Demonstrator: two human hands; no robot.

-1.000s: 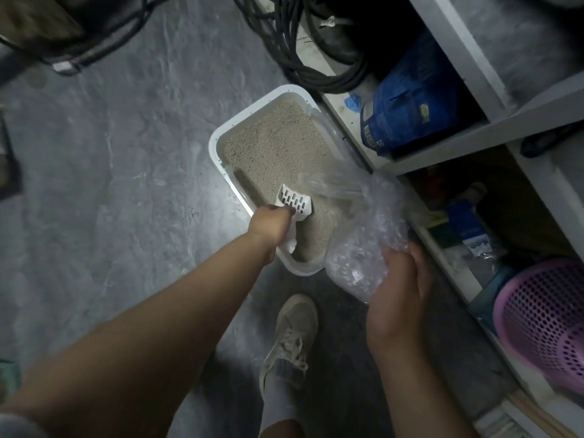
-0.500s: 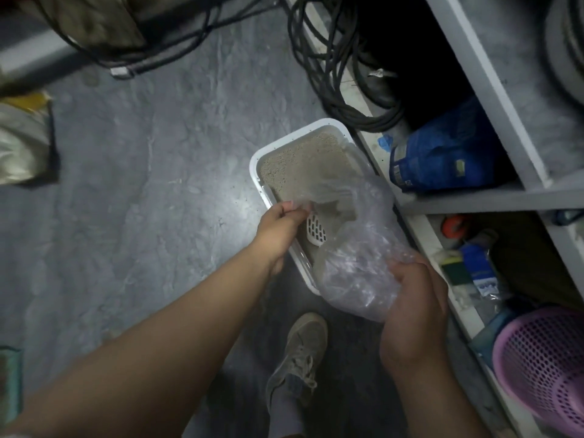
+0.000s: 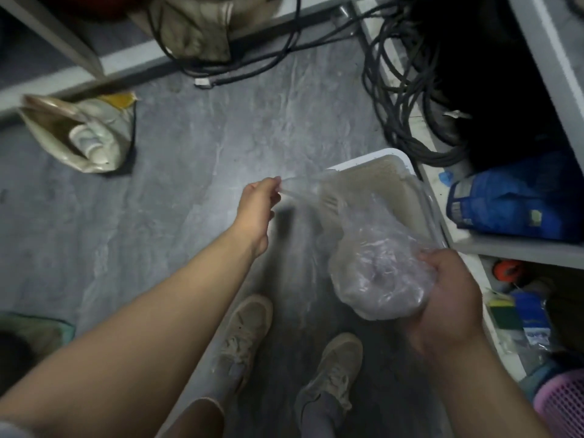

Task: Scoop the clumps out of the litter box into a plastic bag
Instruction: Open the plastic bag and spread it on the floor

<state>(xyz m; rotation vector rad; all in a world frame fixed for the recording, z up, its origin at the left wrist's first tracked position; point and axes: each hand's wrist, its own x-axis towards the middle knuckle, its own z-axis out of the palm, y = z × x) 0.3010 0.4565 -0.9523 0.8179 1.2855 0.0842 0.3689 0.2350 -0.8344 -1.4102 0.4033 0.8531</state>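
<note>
The white litter box (image 3: 370,154), filled with beige litter, stands on the grey floor against the shelf unit. In front of it hangs the clear plastic bag (image 3: 376,267). My right hand (image 3: 448,298) cups and grips the bag's crumpled lower part. My left hand (image 3: 259,202) pinches the bag's mouth edge and stretches it out to the left. The white slotted scoop (image 3: 330,201) shows through the plastic over the litter, held by neither hand. Whether it lies inside the bag or behind it cannot be told.
Black coiled cables (image 3: 407,99) lie behind the box. A blue sack (image 3: 512,197) lies on the white shelf at right, a pink basket (image 3: 562,406) lower down. A beige sack (image 3: 82,134) sits on the floor at left. My two shoes (image 3: 246,336) stand below.
My left hand let go of the scoop, took the bag's edge and pulled it left. My right hand lowered the bag slightly. The view tilted up, showing more floor.
</note>
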